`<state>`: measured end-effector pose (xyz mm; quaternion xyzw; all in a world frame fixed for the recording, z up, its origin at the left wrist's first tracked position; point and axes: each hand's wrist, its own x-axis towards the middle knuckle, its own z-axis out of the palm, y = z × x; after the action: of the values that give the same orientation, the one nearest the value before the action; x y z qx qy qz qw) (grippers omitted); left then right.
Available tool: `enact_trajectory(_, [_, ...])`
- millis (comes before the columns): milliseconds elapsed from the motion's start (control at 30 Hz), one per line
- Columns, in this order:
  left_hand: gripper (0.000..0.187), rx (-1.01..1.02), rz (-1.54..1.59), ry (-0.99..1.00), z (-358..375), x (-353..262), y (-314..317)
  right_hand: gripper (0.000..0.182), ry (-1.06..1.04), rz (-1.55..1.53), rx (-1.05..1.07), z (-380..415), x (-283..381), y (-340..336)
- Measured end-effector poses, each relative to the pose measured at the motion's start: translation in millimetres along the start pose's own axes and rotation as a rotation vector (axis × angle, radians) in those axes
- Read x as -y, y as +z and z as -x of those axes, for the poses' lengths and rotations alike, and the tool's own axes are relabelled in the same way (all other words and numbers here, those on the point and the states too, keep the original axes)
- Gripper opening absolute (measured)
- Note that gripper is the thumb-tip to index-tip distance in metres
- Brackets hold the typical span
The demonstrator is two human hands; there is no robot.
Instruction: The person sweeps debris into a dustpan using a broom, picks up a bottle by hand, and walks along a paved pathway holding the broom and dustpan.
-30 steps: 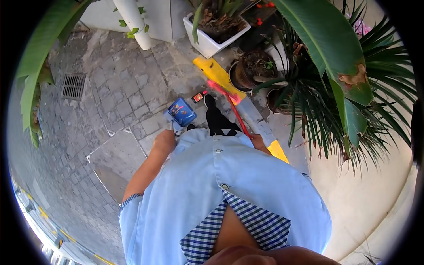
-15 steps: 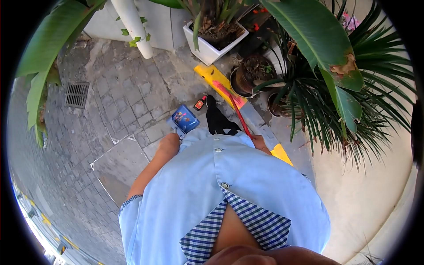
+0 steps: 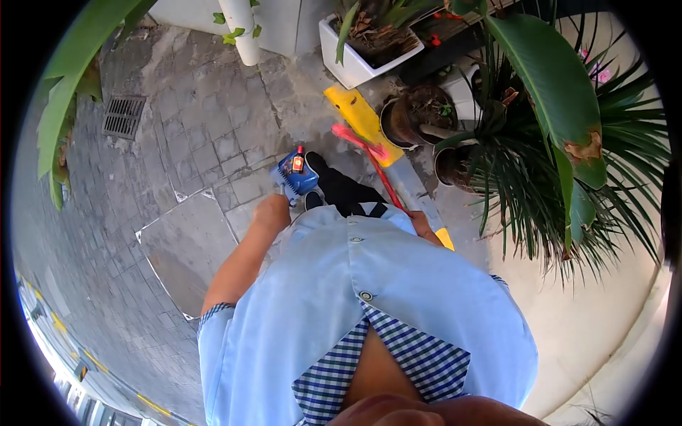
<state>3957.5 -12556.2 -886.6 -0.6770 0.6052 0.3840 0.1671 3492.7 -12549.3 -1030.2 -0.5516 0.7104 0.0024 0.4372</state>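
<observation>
My left hand is closed round the handle end of a blue dustpan, held low over the paving in front of my feet. A small red and black packet or bottle with a yellowish label overlaps the pan's far side. At my right side, my right hand grips the red stick of a broom. Its pinkish-red head is beside the yellow kerb stripe. Part of each hand's fingers is hidden from above.
Ahead stands a white square planter. Brown pots and spiky leaves line the right side along the kerb. A drain grate is set into the grey paving at left, and a white pipe rises behind.
The dustpan has moved forward, and the small red and black item now overlaps it instead of lying beyond it on the paving. The broom head shows more fully, swung left off the kerb.
</observation>
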Motion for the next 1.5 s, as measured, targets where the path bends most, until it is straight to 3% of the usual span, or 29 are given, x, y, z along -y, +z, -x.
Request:
enact_trajectory(233, [0.022,0.001,0.011,-0.001,-7.9,16.9,3.7,0.029,-0.104,0.188,-0.035,7.7,10.9,-1.8])
enact_trajectory(433, [0.024,0.030,0.001,0.017,-10.6,26.1,0.7,0.039,-0.010,0.235,0.036,14.8,5.3,-0.8])
enact_trajectory(567, [0.025,0.025,-0.021,0.052,-11.7,33.5,13.1,0.039,0.059,0.211,0.054,30.3,5.0,8.7])
enact_trajectory(700, [0.030,0.040,-0.039,0.058,-6.4,43.3,37.5,0.029,-0.068,0.097,-0.048,46.5,-20.3,31.1])
enact_trajectory(967, [0.015,-0.114,0.024,0.091,35.6,29.8,61.2,0.028,-0.108,0.102,0.008,73.1,-89.8,86.8])
enact_trajectory(1100, [0.012,-0.168,0.008,0.137,44.2,24.9,91.1,0.025,-0.035,-0.107,-0.041,109.2,-97.7,123.9])
enact_trajectory(1167, [0.036,-0.119,-0.087,0.162,50.2,22.1,98.8,0.023,0.068,-0.216,-0.096,132.7,-98.5,139.8])
enact_trajectory(1200, [0.036,-0.113,-0.099,0.165,52.1,21.5,105.7,0.022,0.089,-0.211,-0.124,145.4,-99.7,146.7])
enact_trajectory(1267, [0.009,-0.262,-0.064,0.233,56.9,20.5,120.5,0.023,0.089,-0.211,-0.125,166.7,-107.0,159.6])
enact_trajectory(1400, [0.011,-0.212,-0.084,0.220,61.1,15.1,126.7,0.027,0.121,-0.274,-0.083,201.8,-125.1,177.3])
enact_trajectory(1500, [0.026,-0.053,-0.156,0.159,62.2,7.9,120.9,0.030,0.159,-0.206,-0.063,219.3,-123.9,182.5])
